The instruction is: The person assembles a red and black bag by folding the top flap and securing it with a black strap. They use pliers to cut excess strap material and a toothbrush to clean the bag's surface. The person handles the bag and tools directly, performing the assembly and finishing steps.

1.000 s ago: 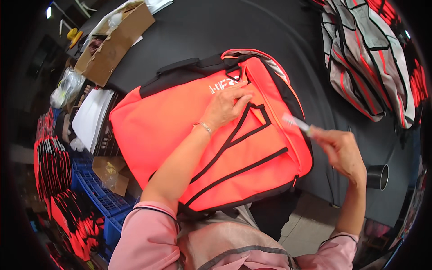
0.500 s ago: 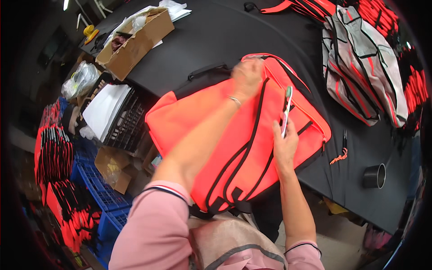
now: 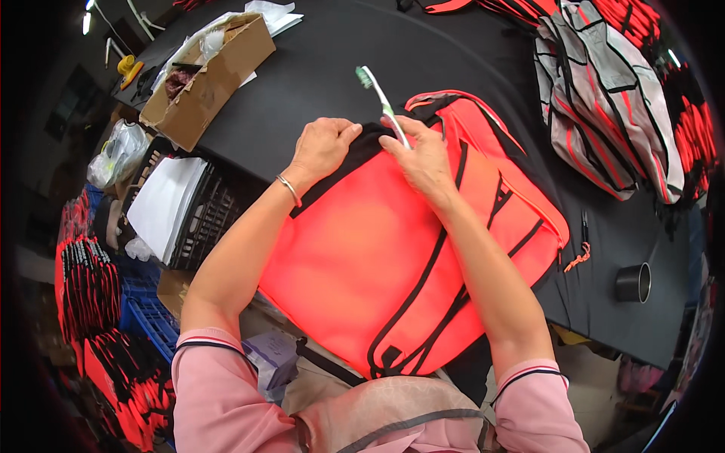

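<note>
An orange backpack (image 3: 351, 257) with black straps and piping lies on the black-covered table in front of me. My left hand (image 3: 323, 151), with a bracelet at the wrist, is closed at its upper left edge, gripping the black strip there. In my right hand (image 3: 423, 158) is a white and green toothbrush (image 3: 381, 94). Its bristle end points up and away, over the table beyond the bag. The right hand is close beside the left, above the same black edge; whether its other fingers also touch the strip is hidden.
Grey bags with orange trim (image 3: 604, 106) are piled at the far right. A dark metal cup (image 3: 633, 283) and a small tool with an orange cord (image 3: 583, 245) sit to the right. At the left are a cardboard box (image 3: 211, 83), a black crate (image 3: 200, 215) and stacked orange-black pieces (image 3: 91, 287).
Both hands have come to the bag's upper left black edge, the left moving left and the right carrying the toothbrush up and left. The bag has shifted slightly.
</note>
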The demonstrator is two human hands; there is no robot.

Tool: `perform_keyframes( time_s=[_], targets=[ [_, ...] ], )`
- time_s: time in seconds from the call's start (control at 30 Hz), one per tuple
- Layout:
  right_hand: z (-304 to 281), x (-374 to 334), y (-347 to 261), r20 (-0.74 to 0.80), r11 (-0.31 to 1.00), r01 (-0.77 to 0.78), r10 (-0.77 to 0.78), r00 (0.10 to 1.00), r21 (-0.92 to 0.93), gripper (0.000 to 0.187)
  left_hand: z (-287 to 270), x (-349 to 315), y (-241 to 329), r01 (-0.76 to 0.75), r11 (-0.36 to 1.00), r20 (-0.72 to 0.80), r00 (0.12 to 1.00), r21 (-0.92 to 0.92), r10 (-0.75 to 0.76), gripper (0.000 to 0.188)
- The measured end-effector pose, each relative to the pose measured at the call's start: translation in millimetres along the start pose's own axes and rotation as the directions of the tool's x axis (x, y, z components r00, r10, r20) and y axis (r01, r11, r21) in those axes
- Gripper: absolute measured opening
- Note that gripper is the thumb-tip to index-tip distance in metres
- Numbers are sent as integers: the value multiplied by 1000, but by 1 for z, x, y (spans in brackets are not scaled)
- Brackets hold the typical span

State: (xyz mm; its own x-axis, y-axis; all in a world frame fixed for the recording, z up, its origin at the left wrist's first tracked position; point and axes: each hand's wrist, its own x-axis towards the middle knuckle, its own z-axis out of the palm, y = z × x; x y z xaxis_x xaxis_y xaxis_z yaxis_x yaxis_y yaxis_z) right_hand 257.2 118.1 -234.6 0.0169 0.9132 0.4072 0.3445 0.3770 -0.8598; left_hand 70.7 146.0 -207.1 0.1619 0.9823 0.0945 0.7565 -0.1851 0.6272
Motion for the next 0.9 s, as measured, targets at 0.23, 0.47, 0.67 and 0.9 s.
perform_keyframes(
  time_s=[0.23,0.47,0.67,0.9],
  targets=[
    [30,13,15,90,969,-30,8,996,244,20,-3,-15,-27,237,495,209,971,-836,-112,33],
    [32,22,0,305,953,-228,161,939,199,35,9,-20,-44,276,363,252,961,-890,-113,34],
    [35,36,11,350,975,-221,204,914,11,38,-17,-32,-46,260,619,288,956,-741,-56,32],
    [41,29,26,337,925,-340,270,902,168,30,-30,-72,-79,369,638,365,919,-676,-145,27]
  ],
)
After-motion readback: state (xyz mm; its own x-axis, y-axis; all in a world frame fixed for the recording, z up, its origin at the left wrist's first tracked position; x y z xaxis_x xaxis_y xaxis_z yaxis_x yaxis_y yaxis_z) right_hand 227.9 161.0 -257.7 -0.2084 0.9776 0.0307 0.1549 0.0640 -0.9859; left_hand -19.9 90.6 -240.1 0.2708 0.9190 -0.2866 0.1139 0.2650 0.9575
